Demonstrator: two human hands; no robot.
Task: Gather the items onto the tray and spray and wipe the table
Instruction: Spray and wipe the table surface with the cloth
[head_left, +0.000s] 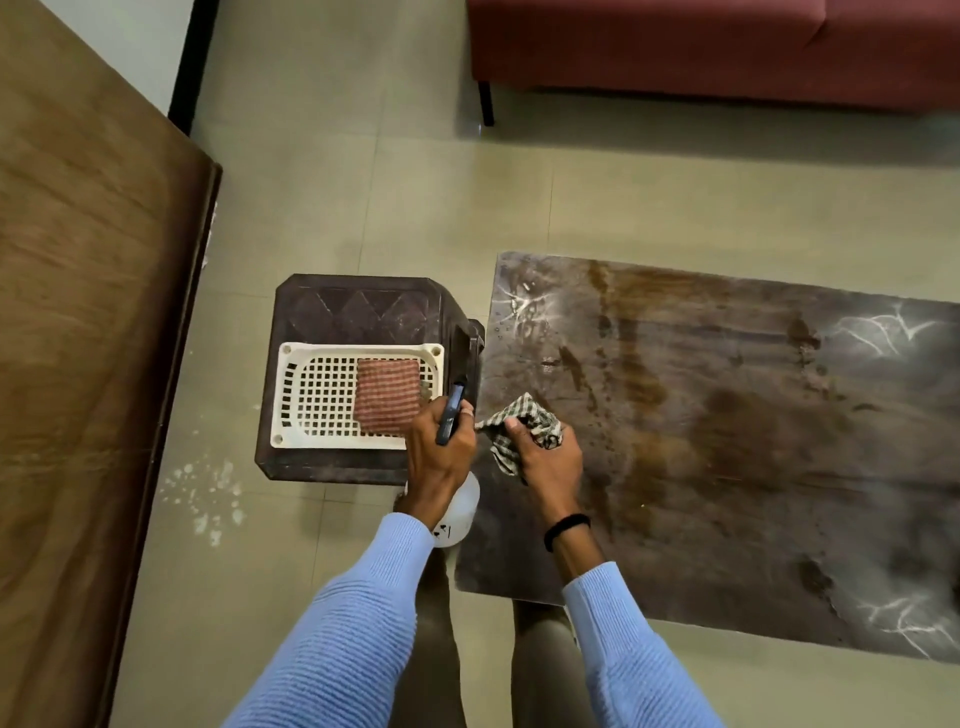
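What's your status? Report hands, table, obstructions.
Left hand grips white spray bottle. Right hand grips checked cloth on dark marbled tabletop, streaked. White lattice tray aside on brown stool.

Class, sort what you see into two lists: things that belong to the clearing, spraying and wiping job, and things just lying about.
In the job: spray bottle in left hand; checked cloth in right hand; table; tray; red mat in tray.
Just about: sofa; stool under tray.
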